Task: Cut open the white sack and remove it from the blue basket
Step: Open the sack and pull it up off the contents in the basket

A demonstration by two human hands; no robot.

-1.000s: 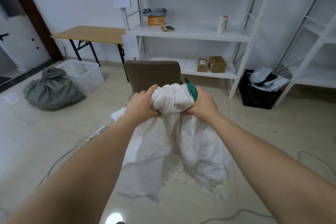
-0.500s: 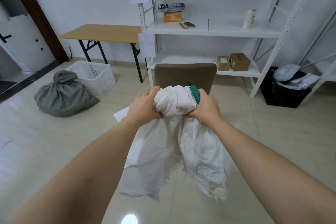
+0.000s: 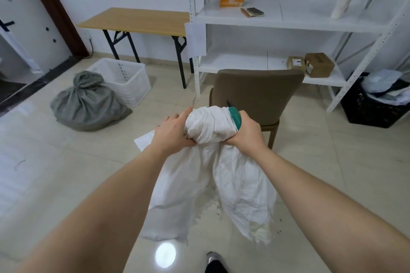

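Both hands are bunched around the crumpled white woven sack (image 3: 213, 162), holding it up in front of the chest. The left hand (image 3: 172, 133) is closed tight on the gathered top. The right hand (image 3: 247, 133) is closed on the other side of the same wad — and it also has a teal-handled cutter (image 3: 235, 117) pinned against the cloth, its dark tip poking up behind the bundle.

Compared with a moment ago the grip looks the same, the wad no tighter. What has changed is the view: the person has swung leftwards, so the brown padded chair (image 3: 257, 93) and the white metal shelving (image 3: 277, 22) have slid to the right, and the grey tied bag (image 3: 86, 102) and white plastic crate (image 3: 124, 80) sit nearer the middle.

The sack hangs slack and empty, with frayed, torn lower edges clear of the tiled floor (image 3: 66, 173). No blue basket is in sight — so I'd judge the cutting and the lifting-out finished, and what remains is only getting rid of the sack.
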